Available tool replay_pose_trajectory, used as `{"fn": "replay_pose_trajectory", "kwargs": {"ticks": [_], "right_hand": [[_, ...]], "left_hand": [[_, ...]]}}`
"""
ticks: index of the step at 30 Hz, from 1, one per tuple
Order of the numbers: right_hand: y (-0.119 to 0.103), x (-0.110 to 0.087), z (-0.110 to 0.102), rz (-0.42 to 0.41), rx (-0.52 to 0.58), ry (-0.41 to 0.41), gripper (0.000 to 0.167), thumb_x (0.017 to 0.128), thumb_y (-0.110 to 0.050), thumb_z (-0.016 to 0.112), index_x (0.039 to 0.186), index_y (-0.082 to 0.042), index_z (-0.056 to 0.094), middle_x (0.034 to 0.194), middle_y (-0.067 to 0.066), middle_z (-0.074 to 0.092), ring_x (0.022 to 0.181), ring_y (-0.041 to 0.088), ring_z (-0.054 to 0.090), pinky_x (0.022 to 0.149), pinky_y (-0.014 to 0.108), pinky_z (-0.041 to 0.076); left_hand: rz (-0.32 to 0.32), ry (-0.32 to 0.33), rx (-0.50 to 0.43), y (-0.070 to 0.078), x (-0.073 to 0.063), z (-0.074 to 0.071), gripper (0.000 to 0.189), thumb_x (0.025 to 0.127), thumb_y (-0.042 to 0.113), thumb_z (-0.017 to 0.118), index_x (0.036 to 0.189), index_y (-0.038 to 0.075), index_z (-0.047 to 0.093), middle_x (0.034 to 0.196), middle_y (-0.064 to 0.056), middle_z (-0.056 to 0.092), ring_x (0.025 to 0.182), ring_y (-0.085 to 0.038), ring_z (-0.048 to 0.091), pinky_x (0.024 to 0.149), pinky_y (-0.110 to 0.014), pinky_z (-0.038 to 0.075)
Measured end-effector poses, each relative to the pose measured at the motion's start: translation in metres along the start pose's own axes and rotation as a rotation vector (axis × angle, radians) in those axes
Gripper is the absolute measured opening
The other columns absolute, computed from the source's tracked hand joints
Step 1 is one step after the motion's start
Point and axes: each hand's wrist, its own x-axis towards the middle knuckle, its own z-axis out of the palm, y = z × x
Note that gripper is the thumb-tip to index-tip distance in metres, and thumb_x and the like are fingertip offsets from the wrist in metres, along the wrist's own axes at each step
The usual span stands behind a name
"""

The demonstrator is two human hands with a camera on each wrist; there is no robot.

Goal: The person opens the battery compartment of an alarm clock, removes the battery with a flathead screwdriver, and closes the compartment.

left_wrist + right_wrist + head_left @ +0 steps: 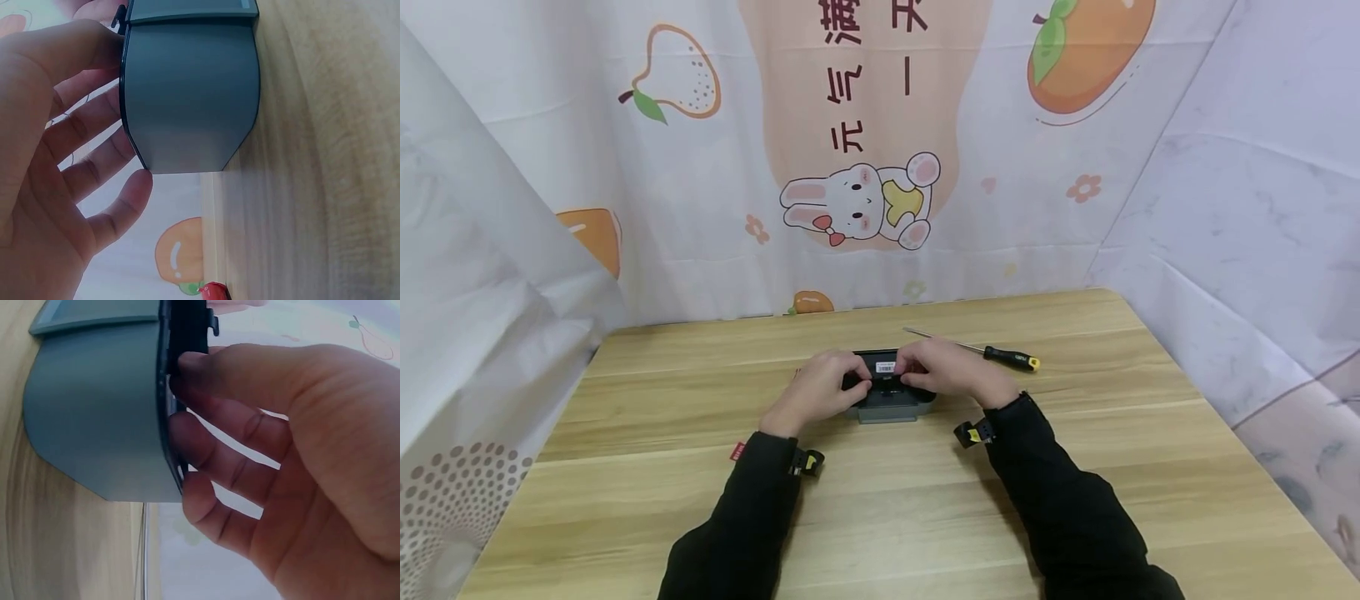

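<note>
A grey-green plastic housing [887, 413] with a black inside and a white barcode label [886, 367] sits on the table between both hands. My left hand [820, 387] is at its left end; thumb and index finger pinch at a black plastic piece, while other fingers touch the rim. At the right end my right hand [943, 367] pinches the same black piece, its other fingertips resting along the edge. The black plastic piece [187, 328], with a small hook, stands out from the housing in the right wrist view. The fingers hide much of it.
A screwdriver [1011, 358] with a black and yellow handle lies behind the right hand, its shaft pointing left. Part of a small red thing [214, 290] shows in the left wrist view. A printed curtain [700, 200] hangs behind the wooden table [625, 400].
</note>
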Motion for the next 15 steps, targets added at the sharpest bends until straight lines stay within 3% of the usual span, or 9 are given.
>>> {"fn": "replay_pose_trajectory", "kwargs": {"ticks": [9, 15], "right_hand": [[-0.0071, 0.0071, 0.0064, -0.01, -0.095, 0.009, 0.004, 0.097, -0.012, 0.069, 0.094, -0.012, 0.067, 0.085, -0.007, 0.06, 0.071, 0.009, 0.051, 0.067, 0.028, 0.045], [-0.0085, 0.0015, 0.009, -0.044, -0.163, 0.08, 0.014, 0.091, -0.005, 0.071, 0.087, -0.017, 0.063, 0.085, -0.003, 0.057, 0.071, 0.011, 0.048, 0.067, 0.028, 0.043]], "left_hand": [[-0.021, 0.018, 0.015, -0.0019, -0.0045, -0.0018, 0.002, 0.09, 0.016, 0.074, 0.088, 0.017, 0.074, 0.091, 0.004, 0.069, 0.087, -0.014, 0.061, 0.079, -0.035, 0.051], [-0.006, 0.008, 0.017, -0.0027, -0.0006, 0.0013, 0.003, 0.09, 0.016, 0.072, 0.088, 0.017, 0.074, 0.092, 0.003, 0.069, 0.09, -0.015, 0.061, 0.083, -0.037, 0.05]]}}
